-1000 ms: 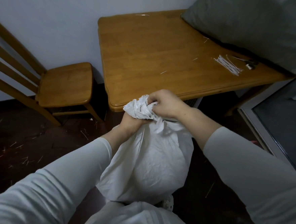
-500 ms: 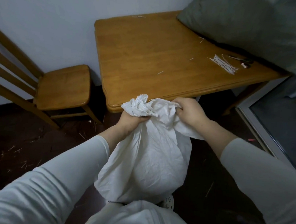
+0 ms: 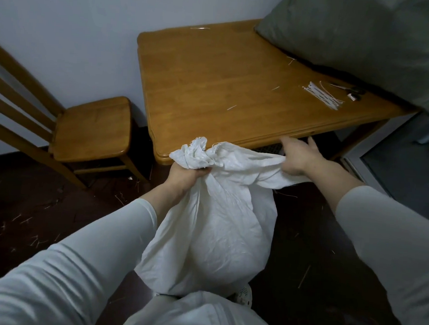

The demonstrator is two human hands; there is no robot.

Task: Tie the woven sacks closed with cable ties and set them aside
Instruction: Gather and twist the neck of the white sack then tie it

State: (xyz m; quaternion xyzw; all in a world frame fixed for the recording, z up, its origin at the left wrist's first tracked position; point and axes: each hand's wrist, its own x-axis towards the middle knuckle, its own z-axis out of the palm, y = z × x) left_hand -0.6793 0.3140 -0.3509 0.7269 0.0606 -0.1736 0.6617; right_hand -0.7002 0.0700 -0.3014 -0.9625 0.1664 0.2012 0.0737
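Observation:
A white woven sack [image 3: 214,228] hangs full in front of me, just below the table's near edge. My left hand [image 3: 185,177] grips its bunched neck from underneath, and the frilled mouth sticks up above the fist. My right hand [image 3: 298,158] is out to the right. One edge of the sack's mouth runs stretched into its palm, while its thumb and a finger point outward. A bundle of white cable ties [image 3: 319,94] lies on the table's right side, apart from both hands.
The wooden table [image 3: 213,86] stands ahead, with a wooden chair [image 3: 91,128] to its left. A large grey-green sack [image 3: 369,38] rests on the table's far right, with small dark tools [image 3: 353,92] beside the ties. Clipped tie ends litter the dark floor [image 3: 27,215]. Another white sack [image 3: 202,321] sits at my knees.
My right hand left the bunched neck and moved right, drawing one edge of the sack's mouth out sideways. My left hand kept its grip on the neck.

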